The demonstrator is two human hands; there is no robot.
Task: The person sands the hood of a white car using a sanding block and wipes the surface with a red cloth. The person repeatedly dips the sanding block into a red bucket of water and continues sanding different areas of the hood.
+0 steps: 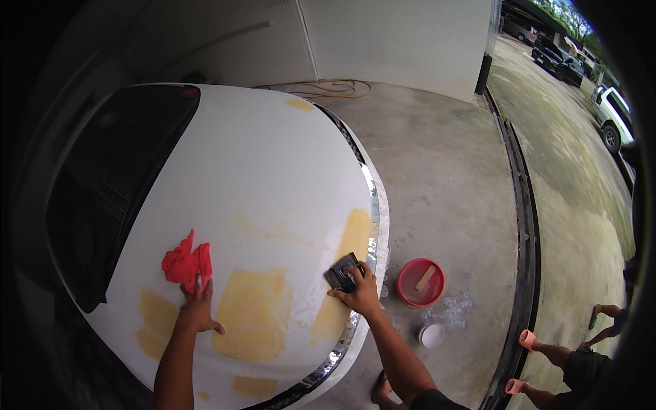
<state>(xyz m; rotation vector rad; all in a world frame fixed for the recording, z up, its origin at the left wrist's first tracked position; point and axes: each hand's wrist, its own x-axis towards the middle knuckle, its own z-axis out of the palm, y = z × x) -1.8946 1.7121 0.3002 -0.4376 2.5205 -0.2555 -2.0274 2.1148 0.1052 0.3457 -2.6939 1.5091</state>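
A white car hood (225,184) with several yellow filler patches lies under both my hands. My right hand (360,290) is closed round a black sanding block (342,270), which it holds against the hood by a long yellow patch (355,232) near the front edge. My left hand (199,309) has its fingers spread, the thumb pointing off to the side. Its fingertips touch the lower part of a crumpled red cloth (186,263) lying on the hood. A larger yellow patch (253,314) sits between my hands.
On the concrete floor to the right stand a red bucket (403,301) with a tan strip in it and a small white tub (432,335). A hose (342,87) lies by the wall. Beyond a floor track (523,205), another person's legs (553,352) show at lower right.
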